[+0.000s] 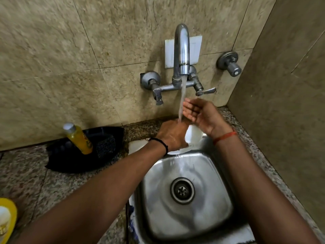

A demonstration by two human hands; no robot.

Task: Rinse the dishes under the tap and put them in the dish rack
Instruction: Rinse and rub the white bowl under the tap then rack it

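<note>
Water runs from the steel tap in a thin stream onto the back of my left hand. That hand grips a white dish at the far rim of the steel sink; most of the dish is hidden under the hand. My right hand hovers just right of the stream and above the dish, palm turned left, fingers apart, holding nothing. No dish rack is in view.
A black tray on the granite counter to the left holds a yellow soap bottle and a dark scrub pad. A yellow-rimmed object sits at the bottom left edge. A tiled side wall stands close on the right.
</note>
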